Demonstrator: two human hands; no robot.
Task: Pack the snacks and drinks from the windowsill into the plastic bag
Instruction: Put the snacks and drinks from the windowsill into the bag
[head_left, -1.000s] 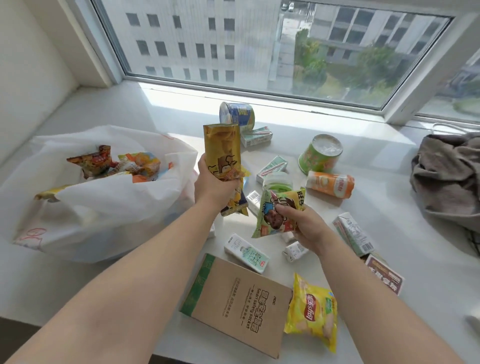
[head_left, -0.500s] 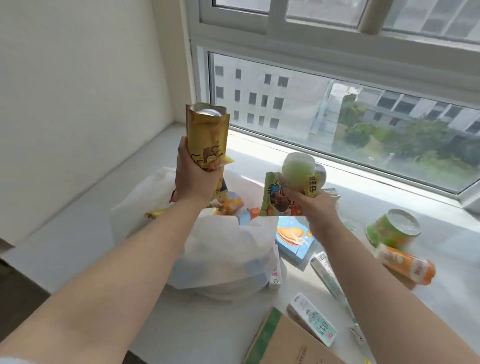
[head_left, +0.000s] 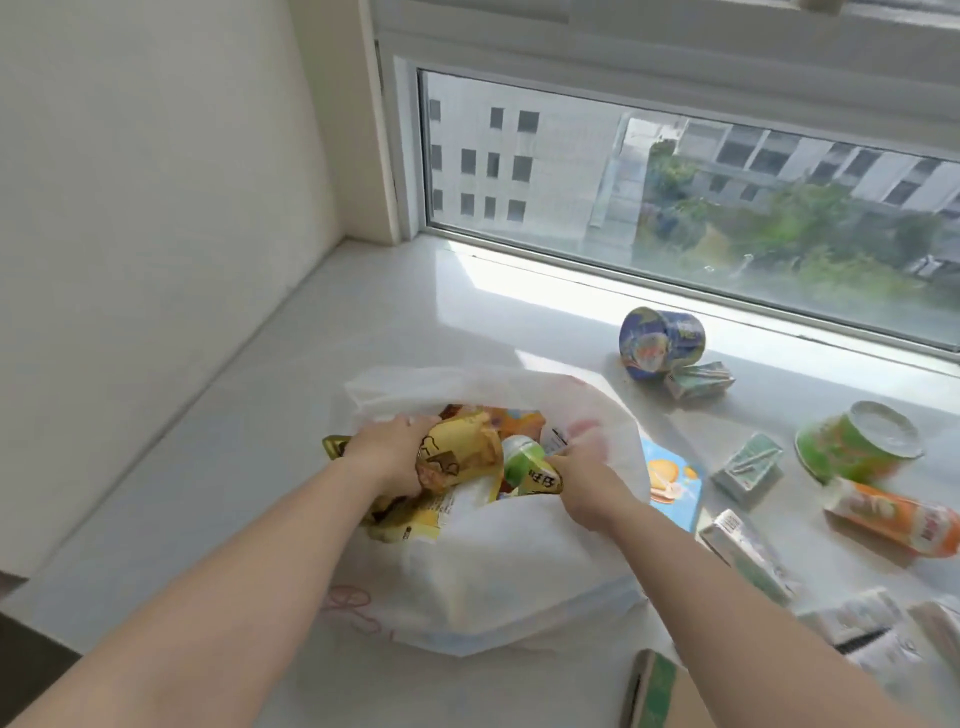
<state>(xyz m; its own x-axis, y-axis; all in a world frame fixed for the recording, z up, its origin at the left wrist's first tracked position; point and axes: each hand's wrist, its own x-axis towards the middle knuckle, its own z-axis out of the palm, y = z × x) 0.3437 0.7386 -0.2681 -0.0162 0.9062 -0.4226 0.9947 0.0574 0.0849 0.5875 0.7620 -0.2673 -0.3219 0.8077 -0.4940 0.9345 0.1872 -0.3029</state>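
Gripping a yellow packet (head_left: 457, 457), left hand (head_left: 389, 452); right hand (head_left: 582, 473) seemingly pinches a green pouch (head_left: 524, 465).

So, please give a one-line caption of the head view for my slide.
Both hands lower snacks into the white plastic bag: left hand holds a yellow packet, right hand a green bottle.

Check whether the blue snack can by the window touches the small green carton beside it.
Touching. In the head view the blue snack can, lying on its side, overlaps the small green carton with no sill visible between them.
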